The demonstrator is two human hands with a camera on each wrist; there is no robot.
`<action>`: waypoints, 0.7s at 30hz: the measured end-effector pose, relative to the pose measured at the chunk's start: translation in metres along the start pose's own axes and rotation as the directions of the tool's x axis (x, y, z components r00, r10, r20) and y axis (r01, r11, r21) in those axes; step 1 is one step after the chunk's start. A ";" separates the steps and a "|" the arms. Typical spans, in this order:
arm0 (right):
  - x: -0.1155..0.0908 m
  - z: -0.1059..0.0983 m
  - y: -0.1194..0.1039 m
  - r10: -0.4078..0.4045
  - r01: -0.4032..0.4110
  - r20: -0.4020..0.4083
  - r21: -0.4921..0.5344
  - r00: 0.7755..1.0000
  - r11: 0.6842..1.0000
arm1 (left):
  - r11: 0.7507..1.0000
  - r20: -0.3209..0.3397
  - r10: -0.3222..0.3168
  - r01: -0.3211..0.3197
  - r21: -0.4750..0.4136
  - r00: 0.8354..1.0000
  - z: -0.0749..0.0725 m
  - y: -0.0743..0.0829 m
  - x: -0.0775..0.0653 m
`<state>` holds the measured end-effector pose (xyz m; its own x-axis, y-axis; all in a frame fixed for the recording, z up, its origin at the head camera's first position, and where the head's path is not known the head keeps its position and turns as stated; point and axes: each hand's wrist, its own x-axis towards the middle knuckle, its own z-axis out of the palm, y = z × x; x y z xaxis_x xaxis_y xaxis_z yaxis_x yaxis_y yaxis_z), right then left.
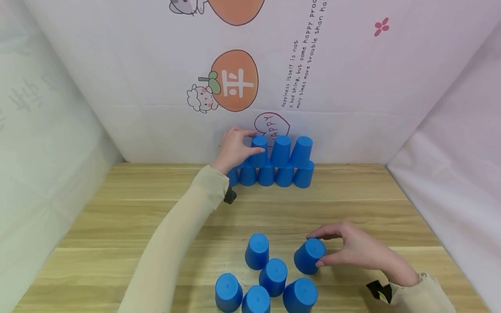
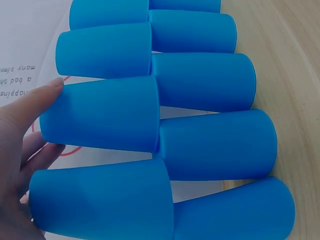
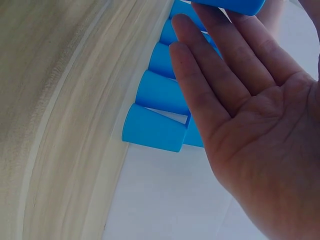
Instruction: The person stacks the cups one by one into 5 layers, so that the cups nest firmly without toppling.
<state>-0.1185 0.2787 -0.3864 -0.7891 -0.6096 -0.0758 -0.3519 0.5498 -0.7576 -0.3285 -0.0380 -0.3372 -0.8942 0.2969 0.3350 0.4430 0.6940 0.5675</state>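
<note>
Over at the worktop's (image 1: 344, 200) back edge, the left hand (image 1: 236, 149) holds a blue upper-row cup (image 1: 258, 161) between thumb and fingers, above a lower row of cups (image 1: 266, 176). Nearer the front edge, the right hand (image 1: 354, 247) pinches another cup (image 1: 308, 257) beside five upturned cups (image 1: 273, 278).

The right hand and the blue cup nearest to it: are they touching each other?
Touching. The head view shows it: the right hand pinches the blue cup between its thumb and fingers.
</note>
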 end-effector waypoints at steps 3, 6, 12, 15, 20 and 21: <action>0.001 0.000 -0.001 -0.008 0.008 -0.002 -0.005 1.000 1.000 | 0.999 -0.026 0.017 -0.017 -0.027 1.000 -0.004 0.003 0.000; 0.002 0.000 -0.002 -0.011 0.011 -0.008 -0.008 1.000 1.000 | 0.996 -0.058 0.040 -0.045 -0.082 0.998 -0.010 0.006 -0.002; 0.002 0.000 -0.004 0.004 -0.006 -0.035 -0.045 0.999 0.999 | 0.982 -0.112 0.087 -0.104 -0.160 0.990 -0.026 0.013 -0.011; 0.003 -0.002 -0.005 0.017 -0.020 -0.054 -0.058 0.998 0.998 | 0.976 -0.126 0.115 -0.136 -0.171 0.985 -0.034 0.015 -0.017; 0.004 -0.005 -0.006 0.032 -0.037 -0.096 -0.051 0.995 0.998 | 0.957 -0.132 0.182 -0.206 -0.202 0.974 -0.042 0.016 -0.034; 0.004 -0.005 -0.006 0.031 -0.037 -0.111 -0.048 0.993 0.998 | 0.954 -0.127 0.198 -0.221 -0.204 0.972 -0.043 0.016 -0.039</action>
<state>-0.1223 0.2761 -0.3787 -0.8506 -0.5251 -0.0271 -0.3463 0.5983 -0.7226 -0.2840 -0.0660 -0.3087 -0.7732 0.3428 0.5335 0.6332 0.4622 0.6208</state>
